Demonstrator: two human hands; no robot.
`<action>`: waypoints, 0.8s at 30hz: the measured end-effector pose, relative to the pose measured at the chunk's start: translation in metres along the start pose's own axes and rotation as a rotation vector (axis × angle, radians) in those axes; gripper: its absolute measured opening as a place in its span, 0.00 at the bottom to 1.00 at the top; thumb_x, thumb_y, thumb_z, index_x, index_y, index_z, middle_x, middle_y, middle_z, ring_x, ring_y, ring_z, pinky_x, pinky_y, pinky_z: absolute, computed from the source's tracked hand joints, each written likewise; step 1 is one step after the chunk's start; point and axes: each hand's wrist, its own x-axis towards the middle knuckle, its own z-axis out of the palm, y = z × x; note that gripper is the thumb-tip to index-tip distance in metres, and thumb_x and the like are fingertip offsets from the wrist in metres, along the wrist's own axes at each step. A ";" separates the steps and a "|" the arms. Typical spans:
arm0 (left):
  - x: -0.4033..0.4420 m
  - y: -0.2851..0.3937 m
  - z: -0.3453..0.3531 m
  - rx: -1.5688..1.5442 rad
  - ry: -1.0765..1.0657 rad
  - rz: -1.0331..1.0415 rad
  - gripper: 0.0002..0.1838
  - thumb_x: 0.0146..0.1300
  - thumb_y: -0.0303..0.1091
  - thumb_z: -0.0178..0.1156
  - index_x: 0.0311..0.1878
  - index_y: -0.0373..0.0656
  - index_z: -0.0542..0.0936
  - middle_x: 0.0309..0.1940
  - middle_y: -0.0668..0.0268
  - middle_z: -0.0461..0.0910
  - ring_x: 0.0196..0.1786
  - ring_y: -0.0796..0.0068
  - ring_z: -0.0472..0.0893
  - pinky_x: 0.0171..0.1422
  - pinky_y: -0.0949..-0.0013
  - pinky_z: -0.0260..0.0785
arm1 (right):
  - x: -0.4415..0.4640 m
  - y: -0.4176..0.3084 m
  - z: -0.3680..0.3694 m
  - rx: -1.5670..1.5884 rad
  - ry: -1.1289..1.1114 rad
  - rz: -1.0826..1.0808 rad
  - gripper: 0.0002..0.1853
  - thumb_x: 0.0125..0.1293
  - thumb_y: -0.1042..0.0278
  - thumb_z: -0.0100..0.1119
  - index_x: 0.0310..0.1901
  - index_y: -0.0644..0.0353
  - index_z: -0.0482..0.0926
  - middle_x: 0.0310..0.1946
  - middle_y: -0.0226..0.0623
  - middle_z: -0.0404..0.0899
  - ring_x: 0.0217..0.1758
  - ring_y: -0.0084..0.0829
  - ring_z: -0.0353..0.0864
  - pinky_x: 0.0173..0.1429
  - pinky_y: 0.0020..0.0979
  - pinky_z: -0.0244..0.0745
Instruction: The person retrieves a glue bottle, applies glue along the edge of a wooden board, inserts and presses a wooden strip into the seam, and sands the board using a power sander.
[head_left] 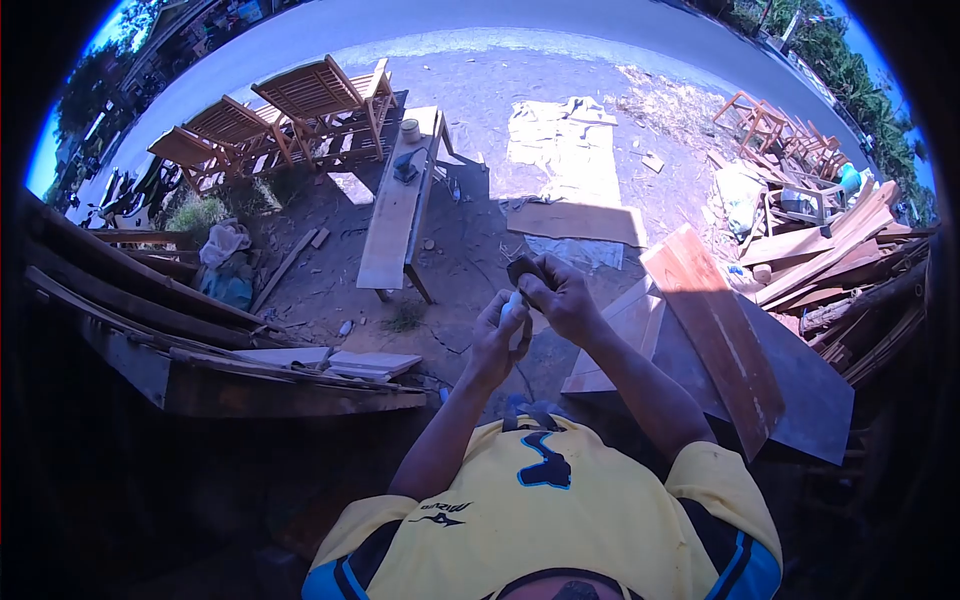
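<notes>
Bringing together, it seems, a white bottle (515,299) in the left hand's (492,345) curled fingers and a dark piece (520,268) pinched in the right hand (568,303), just above; next move likely calls for steady grips.

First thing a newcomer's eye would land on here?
Probably the bright yellow shirt at bottom center, then just above it the two hands close together: left hand on what looks like a small white bottle, right hand pinching a small dark piece. Beyond them, the sunlit white sheet on the ground and, upper left, the slatted wooden chairs stand out.
</notes>
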 end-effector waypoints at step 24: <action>0.020 -0.003 -0.006 0.590 0.179 0.342 0.18 0.85 0.42 0.53 0.65 0.40 0.68 0.42 0.61 0.80 0.39 0.75 0.81 0.44 0.69 0.77 | 0.016 0.018 -0.005 0.041 0.050 0.022 0.10 0.81 0.65 0.61 0.46 0.64 0.81 0.32 0.27 0.80 0.31 0.16 0.75 0.33 0.24 0.71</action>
